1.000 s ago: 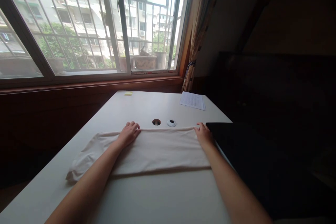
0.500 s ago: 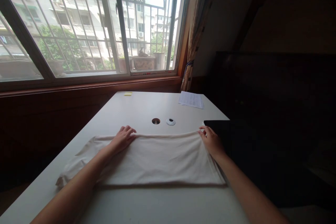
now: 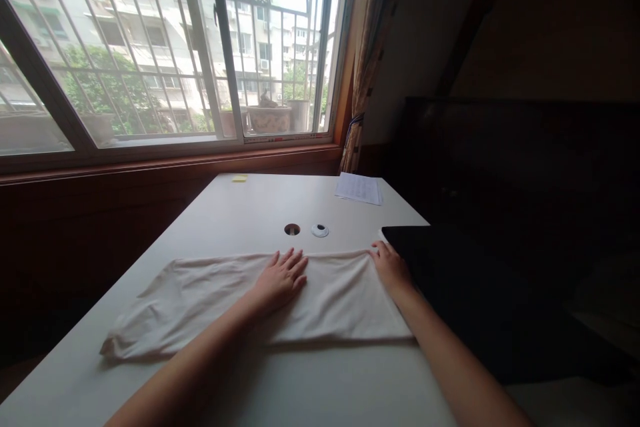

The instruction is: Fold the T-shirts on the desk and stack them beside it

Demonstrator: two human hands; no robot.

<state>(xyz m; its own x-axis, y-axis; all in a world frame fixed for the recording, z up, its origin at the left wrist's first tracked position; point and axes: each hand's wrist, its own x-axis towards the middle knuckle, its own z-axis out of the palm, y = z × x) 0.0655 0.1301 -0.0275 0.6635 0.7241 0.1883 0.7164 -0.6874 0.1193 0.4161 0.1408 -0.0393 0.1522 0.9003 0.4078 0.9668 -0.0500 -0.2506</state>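
A cream cloth [image 3: 210,297], folded into a long band, lies across the white table [image 3: 260,207]. My left hand [image 3: 281,278] rests flat on the cloth near its middle, fingers stretched out and slightly spread. My right hand [image 3: 391,267] sits at the cloth's far right corner, its fingers curled on the fabric edge. Whether that hand pinches the cloth or only presses it is unclear. The cloth's left end is rumpled and lies near the table's left edge.
Beyond the cloth are a cable hole [image 3: 292,229] and its white cap [image 3: 320,231]. A sheet of paper [image 3: 359,188] and a yellow sticky note [image 3: 239,179] lie near the window. A dark flat object [image 3: 440,260] lies at the right.
My left hand has slid to the right along the cloth, from its left part to near the middle, and now lies flat. My right hand stays at the right corner.
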